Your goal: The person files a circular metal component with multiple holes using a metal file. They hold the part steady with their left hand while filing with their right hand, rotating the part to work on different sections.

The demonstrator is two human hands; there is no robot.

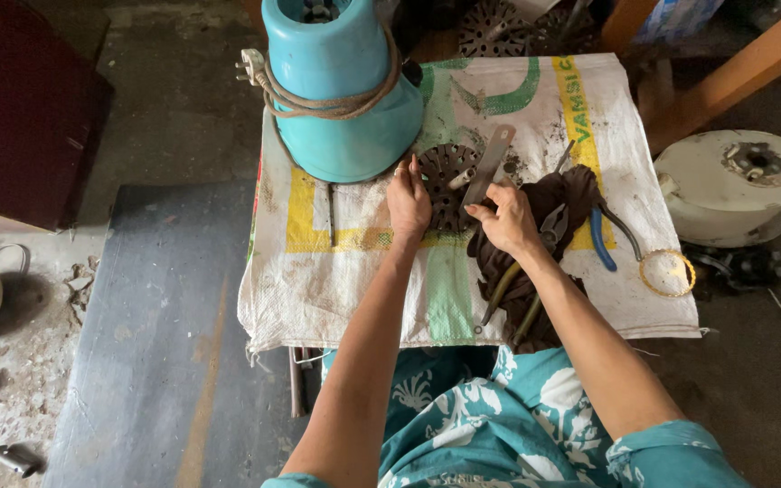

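A dark round slotted metal core [440, 172] lies on a white woven sack [354, 289] spread over a small table. My left hand [408, 201] rests on the core's left edge and holds it. My right hand [506, 217] grips the lower end of a flat grey metal strip [488, 164], whose other end points up and away over the core. A dark brown cloth [571, 194] lies under and beside my right hand.
A teal appliance housing [341, 99] wrapped with a cord stands at the table's back left. Pliers with yellow-green handles [510, 287], blue-handled pliers [600, 237] and a coil of copper wire [667, 273] lie at the right. A white round housing [734, 185] sits on the floor at right.
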